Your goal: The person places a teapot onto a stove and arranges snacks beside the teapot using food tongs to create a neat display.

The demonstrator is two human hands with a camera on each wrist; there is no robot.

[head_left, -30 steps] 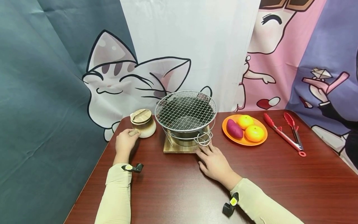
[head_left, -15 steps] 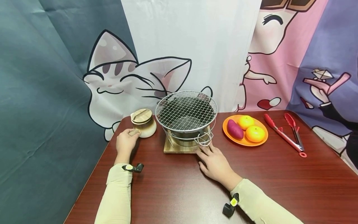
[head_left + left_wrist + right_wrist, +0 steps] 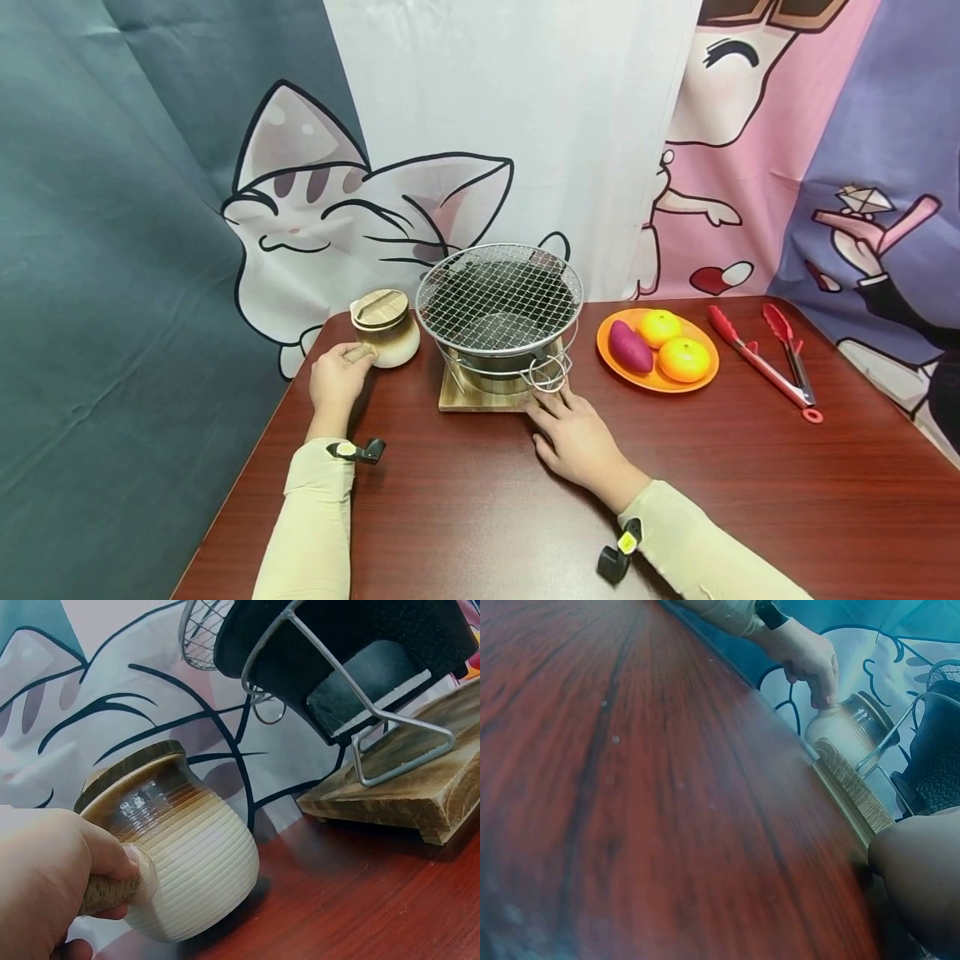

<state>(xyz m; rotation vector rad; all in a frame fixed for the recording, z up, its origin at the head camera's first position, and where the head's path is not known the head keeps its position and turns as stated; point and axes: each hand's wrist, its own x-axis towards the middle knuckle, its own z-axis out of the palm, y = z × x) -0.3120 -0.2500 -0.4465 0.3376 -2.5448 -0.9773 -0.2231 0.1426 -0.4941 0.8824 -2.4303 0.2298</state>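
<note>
A ribbed ceramic pot (image 3: pixel 396 344), brown above and cream below, stands at the table's back left under a wooden lid (image 3: pixel 381 308). My left hand (image 3: pixel 337 379) grips its stubby side handle (image 3: pixel 112 891), thumb on top. To the pot's right, a black grill stove (image 3: pixel 495 363) topped by a round wire mesh (image 3: pixel 498 296) sits on a wooden board (image 3: pixel 480 400). My right hand (image 3: pixel 577 437) rests at the board's front right corner, its fingers extended beneath a wire loop (image 3: pixel 547 372). In the right wrist view only part of that hand shows, at the lower right.
Right of the stove is an orange plate (image 3: pixel 652 384) with a purple sweet potato (image 3: pixel 629 346) and two oranges (image 3: pixel 682 358). Red-handled tongs (image 3: pixel 772 367) lie spread farther right. A printed curtain (image 3: pixel 525 100) hangs right behind the red-brown table (image 3: pixel 465 500).
</note>
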